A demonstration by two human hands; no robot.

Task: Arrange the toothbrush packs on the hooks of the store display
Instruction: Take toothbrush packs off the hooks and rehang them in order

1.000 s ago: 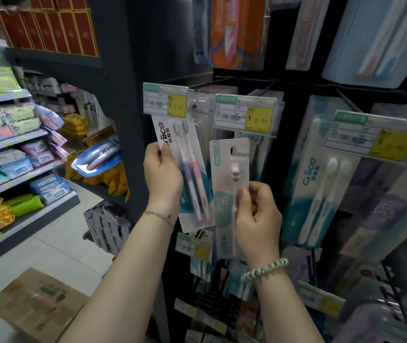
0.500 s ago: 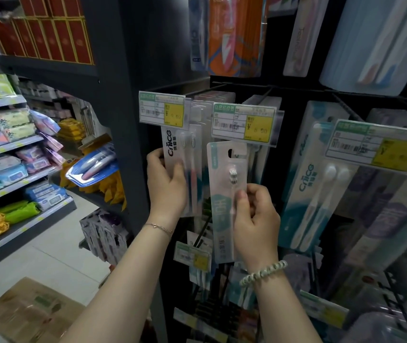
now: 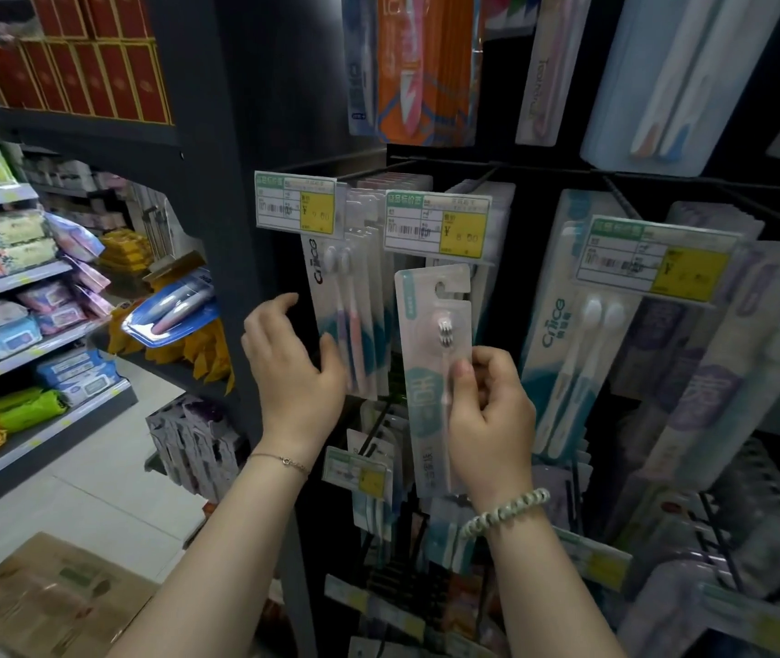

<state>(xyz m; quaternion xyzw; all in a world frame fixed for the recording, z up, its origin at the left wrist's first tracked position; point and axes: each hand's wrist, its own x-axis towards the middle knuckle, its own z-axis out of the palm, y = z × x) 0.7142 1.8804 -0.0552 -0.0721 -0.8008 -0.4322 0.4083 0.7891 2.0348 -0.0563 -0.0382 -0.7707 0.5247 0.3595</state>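
My right hand (image 3: 490, 420) grips a pale single-toothbrush pack (image 3: 426, 353) upright, its hanging hole just below the middle price tag (image 3: 438, 223). A Cnice twin pack (image 3: 343, 320) with pink and purple brushes hangs on the left hook under its price tag (image 3: 295, 201), in front of more packs. My left hand (image 3: 291, 372) is next to it with fingers spread, thumb touching the pack's lower edge and holding nothing. Another Cnice pack (image 3: 568, 334) with white brushes hangs to the right.
The dark pegboard display carries more packs above, an orange one (image 3: 426, 64) among them, and further rows below. A dark upright post (image 3: 236, 230) stands to the left. Aisle shelves (image 3: 22, 287) hold wipes, and a cardboard box (image 3: 51, 600) lies on the floor.
My left hand has let go of the Cnice twin pack, which now hangs on the left hook, and has drawn back with fingers spread. My right hand still holds the pale pack below the middle tag.
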